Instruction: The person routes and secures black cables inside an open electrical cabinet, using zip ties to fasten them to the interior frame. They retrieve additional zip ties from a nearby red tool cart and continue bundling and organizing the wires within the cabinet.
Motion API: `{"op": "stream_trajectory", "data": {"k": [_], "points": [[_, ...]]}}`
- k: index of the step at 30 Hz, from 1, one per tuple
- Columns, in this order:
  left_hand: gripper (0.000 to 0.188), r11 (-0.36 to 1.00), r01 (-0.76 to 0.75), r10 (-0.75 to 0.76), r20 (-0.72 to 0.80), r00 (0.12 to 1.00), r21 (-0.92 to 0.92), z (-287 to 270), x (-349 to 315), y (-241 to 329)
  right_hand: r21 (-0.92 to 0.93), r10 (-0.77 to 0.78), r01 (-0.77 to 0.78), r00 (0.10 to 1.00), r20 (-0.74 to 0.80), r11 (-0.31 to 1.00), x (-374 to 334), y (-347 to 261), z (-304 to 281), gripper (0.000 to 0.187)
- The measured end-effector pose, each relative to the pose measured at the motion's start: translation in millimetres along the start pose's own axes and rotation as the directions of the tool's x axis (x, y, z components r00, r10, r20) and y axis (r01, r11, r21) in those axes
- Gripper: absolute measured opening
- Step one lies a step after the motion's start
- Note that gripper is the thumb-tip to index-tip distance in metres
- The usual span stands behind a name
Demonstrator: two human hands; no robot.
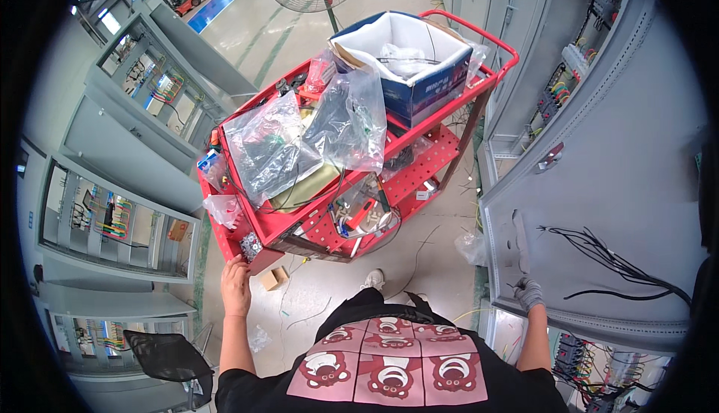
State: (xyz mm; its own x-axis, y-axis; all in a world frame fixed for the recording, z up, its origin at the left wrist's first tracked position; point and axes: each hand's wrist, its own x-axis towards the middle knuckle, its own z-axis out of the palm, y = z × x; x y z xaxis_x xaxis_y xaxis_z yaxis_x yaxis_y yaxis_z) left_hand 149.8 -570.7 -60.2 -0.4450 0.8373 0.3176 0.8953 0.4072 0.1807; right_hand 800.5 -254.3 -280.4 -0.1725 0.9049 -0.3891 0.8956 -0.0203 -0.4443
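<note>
My bare left hand (pixel 236 287) grips the near edge of a red side bin (pixel 264 260) on the red tool cart (pixel 278 227). Small metal parts (pixel 251 246) lie in that bin. Off to the right, my right hand (pixel 529 293) wears a grey glove and is held in front of a grey cabinet door (pixel 614 181). Its fingers are curled; whatever they hold is too small to make out. Above it, a bundle of black cables (pixel 610 263) hangs against the door. Clear plastic bags (pixel 273 147) cover much of the cart's top.
A blue box with white foam lining (pixel 412 98) stands on the cart's far end. Tools, one with a red handle (pixel 361 214), lie on the lower shelf. A small cardboard box (pixel 275 278) and wire scraps are on the floor. Open cabinets (pixel 112 214) and a black chair (pixel 161 354) stand left.
</note>
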Motion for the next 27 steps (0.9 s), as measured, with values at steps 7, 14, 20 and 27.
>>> {"op": "stream_trajectory", "data": {"k": [7, 14, 20, 27], "points": [[0.007, 0.999, -0.014, 0.014, 0.004, 1.000, -0.040, -5, 7, -14, -0.043, 0.052, -0.052, 0.999, 0.011, 0.998, -14, 13, 3, 0.006], [0.014, 0.939, 0.331, -0.259, 0.435, 0.862, -0.096, -75, 76, 6, 0.023, 0.134, -0.133, 0.991, -0.024, 0.991, -41, 12, 2, 0.009], [0.015, 0.889, -0.223, 0.199, -0.102, 0.975, -0.401, -105, 216, 131, 0.205, 0.177, -0.173, 0.984, -0.002, 0.963, -47, 38, 25, 0.010], [0.015, 0.520, -0.633, 0.794, 0.053, 0.605, -0.573, -66, 322, 243, 0.405, 0.303, -0.265, 0.952, -0.032, 0.875, -90, 18, 33, 0.004]]}}
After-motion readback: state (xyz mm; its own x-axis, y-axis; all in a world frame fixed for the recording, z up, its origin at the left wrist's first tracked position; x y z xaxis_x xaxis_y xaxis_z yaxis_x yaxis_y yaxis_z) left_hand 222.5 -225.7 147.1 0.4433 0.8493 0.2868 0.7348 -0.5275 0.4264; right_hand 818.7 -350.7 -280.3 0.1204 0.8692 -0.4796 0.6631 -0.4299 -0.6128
